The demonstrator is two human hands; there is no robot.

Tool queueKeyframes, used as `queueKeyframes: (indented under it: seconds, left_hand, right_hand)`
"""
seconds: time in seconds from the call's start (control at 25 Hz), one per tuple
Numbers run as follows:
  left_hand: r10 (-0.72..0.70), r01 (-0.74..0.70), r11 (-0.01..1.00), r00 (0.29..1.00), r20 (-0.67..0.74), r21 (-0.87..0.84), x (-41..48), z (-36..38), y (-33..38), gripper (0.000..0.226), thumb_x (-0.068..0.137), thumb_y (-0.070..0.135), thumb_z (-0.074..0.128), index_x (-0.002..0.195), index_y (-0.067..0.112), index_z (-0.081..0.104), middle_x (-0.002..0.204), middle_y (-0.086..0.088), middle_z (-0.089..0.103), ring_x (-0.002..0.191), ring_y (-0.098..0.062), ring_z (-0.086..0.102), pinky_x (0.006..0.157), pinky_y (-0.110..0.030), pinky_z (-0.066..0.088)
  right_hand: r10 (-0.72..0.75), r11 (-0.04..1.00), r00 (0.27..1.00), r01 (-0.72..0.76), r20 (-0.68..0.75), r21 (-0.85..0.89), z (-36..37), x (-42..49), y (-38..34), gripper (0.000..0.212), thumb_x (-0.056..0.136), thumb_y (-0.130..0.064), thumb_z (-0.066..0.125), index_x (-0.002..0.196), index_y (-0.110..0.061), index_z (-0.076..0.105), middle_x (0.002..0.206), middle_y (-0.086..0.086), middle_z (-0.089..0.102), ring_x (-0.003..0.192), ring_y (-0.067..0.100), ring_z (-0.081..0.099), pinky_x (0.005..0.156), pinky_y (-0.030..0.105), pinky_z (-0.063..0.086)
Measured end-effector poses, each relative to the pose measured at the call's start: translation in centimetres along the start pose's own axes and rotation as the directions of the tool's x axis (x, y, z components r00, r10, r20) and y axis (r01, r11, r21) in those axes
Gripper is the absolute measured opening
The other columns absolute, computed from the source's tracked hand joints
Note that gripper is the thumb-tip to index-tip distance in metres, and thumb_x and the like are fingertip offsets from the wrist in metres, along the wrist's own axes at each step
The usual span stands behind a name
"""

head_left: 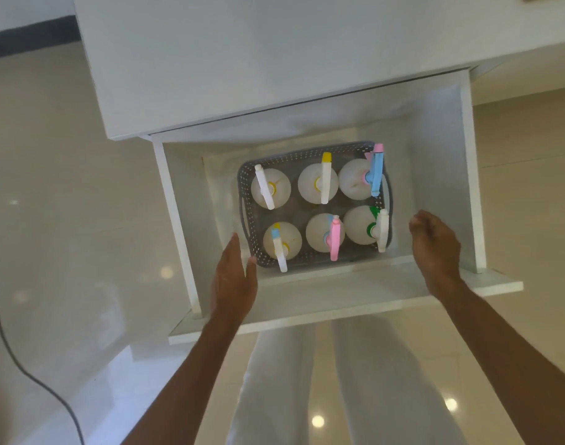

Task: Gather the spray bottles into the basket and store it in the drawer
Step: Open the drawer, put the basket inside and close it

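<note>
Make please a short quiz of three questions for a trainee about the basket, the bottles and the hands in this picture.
1. Count: how many spray bottles stand in the grey basket?
2. True or false: the basket rests inside the open drawer.
3. Choose: the left hand and the right hand are
A. each lifting a bottle
B. open or loose beside the basket, holding nothing
C. pushing the drawer front

Key
1. Six, in two rows of three.
2. True.
3. B. The left hand is at the basket's near left corner; whether it touches cannot be told. The right hand is apart from the basket, on its right.
</note>
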State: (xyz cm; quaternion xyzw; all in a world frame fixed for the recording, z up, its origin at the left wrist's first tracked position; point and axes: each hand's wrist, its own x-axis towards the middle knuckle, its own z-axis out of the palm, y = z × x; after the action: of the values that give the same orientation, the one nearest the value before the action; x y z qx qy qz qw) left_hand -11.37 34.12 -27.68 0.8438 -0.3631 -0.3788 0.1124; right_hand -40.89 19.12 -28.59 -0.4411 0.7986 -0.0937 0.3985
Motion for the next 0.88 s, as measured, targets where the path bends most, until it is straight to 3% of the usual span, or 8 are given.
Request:
queueKeyframes:
  seconds: [0.12, 0.2, 0.28, 0.36, 0.44, 0.6, 0.76, 0.88]
  left_hand:
    - [0.210, -0.207, 0.972, 0.977, -0.020, 0.108, -5.7, -0.4, 1.2, 0.057, 0.098, 0.018, 0.055, 0.149, 0.003, 0.034, 0.155, -0.013, 0.039, 0.144, -0.026, 0.038, 0.118, -0.038, 0.032]
    - [0.321, -0.312, 0.930, 0.947, -0.016, 0.195, -9.7, 0.3, 1.7, 0.057, 0.099, 0.024, 0.053, 0.150, 0.005, 0.034, 0.156, -0.011, 0.037, 0.146, -0.025, 0.034, 0.118, -0.041, 0.033]
    - [0.363, -0.357, 0.897, 0.931, 0.026, 0.261, -12.9, 1.5, 2.1, 0.059, 0.100, 0.031, 0.044, 0.152, 0.010, 0.029, 0.160, -0.008, 0.031, 0.149, -0.024, 0.026, 0.119, -0.044, 0.030]
    - [0.358, -0.356, 0.879, 0.932, 0.055, 0.319, -15.2, 3.0, 2.4, 0.060, 0.100, 0.036, 0.037, 0.154, 0.014, 0.024, 0.163, -0.006, 0.024, 0.151, -0.024, 0.019, 0.120, -0.046, 0.026]
    - [0.321, -0.323, 0.872, 0.945, 0.069, 0.368, -16.8, 4.7, 2.4, 0.063, 0.099, 0.038, 0.034, 0.155, 0.015, 0.020, 0.164, -0.005, 0.018, 0.151, -0.025, 0.016, 0.120, -0.049, 0.025]
    - [0.238, -0.251, 0.852, 0.967, 0.088, 0.460, -17.6, 7.2, 2.0, 0.069, 0.098, 0.041, 0.042, 0.156, 0.013, 0.017, 0.165, -0.007, 0.007, 0.151, -0.027, 0.010, 0.120, -0.051, 0.021]
    - [0.200, -0.220, 0.823, 0.975, 0.094, 0.524, -17.2, 8.4, 1.8, 0.079, 0.095, 0.047, 0.050, 0.156, 0.011, 0.014, 0.165, -0.011, 0.004, 0.151, -0.031, 0.005, 0.119, -0.050, 0.013]
    - [0.192, -0.215, 0.818, 0.976, 0.099, 0.533, -17.0, 8.5, 1.7, 0.082, 0.094, 0.048, 0.053, 0.156, 0.011, 0.014, 0.165, -0.012, 0.003, 0.151, -0.032, 0.006, 0.119, -0.053, 0.016]
  right_hand:
    - [-0.152, 0.988, 0.988, 0.152, 0.018, -0.001, -2.0, -5.1, 0.4, 0.040, 0.099, -0.019, 0.055, 0.137, -0.006, 0.054, 0.138, 0.011, 0.059, 0.124, 0.022, 0.057, 0.097, 0.012, 0.034]
    - [-0.273, 0.961, 0.960, 0.276, 0.062, -0.035, -2.6, -8.5, 1.4, 0.043, 0.099, -0.016, 0.056, 0.140, -0.004, 0.050, 0.142, 0.014, 0.055, 0.126, 0.029, 0.056, 0.105, 0.026, 0.041]
    - [-0.385, 0.911, 0.916, 0.397, 0.113, -0.115, -3.0, -11.4, 2.7, 0.046, 0.100, -0.020, 0.054, 0.143, -0.005, 0.046, 0.146, 0.014, 0.051, 0.132, 0.031, 0.051, 0.113, 0.041, 0.037]
    - [-0.490, 0.835, 0.848, 0.523, 0.201, -0.171, -3.3, -13.6, 4.0, 0.051, 0.101, -0.027, 0.048, 0.147, -0.007, 0.040, 0.153, 0.011, 0.043, 0.143, 0.026, 0.039, 0.117, 0.032, 0.027]
    - [-0.574, 0.731, 0.763, 0.641, 0.296, -0.236, -3.5, -14.7, 5.5, 0.054, 0.100, -0.027, 0.045, 0.151, -0.010, 0.034, 0.159, 0.009, 0.033, 0.149, 0.022, 0.027, 0.116, 0.031, 0.029]
    - [-0.635, 0.526, 0.622, 0.782, 0.458, -0.334, -3.3, -14.8, 7.6, 0.055, 0.099, -0.020, 0.051, 0.150, -0.007, 0.035, 0.160, 0.015, 0.028, 0.150, 0.033, 0.020, 0.110, 0.051, 0.042]
    - [-0.612, 0.396, 0.599, 0.798, 0.517, -0.455, -2.7, -14.3, 8.7, 0.066, 0.096, -0.021, 0.057, 0.153, -0.006, 0.027, 0.161, 0.020, 0.020, 0.151, 0.037, 0.012, 0.116, 0.052, 0.034]
    - [-0.597, 0.350, 0.599, 0.793, 0.533, -0.500, -2.0, -14.2, 8.9, 0.075, 0.094, -0.025, 0.059, 0.155, -0.005, 0.020, 0.163, 0.021, 0.012, 0.152, 0.038, 0.006, 0.120, 0.051, 0.026]
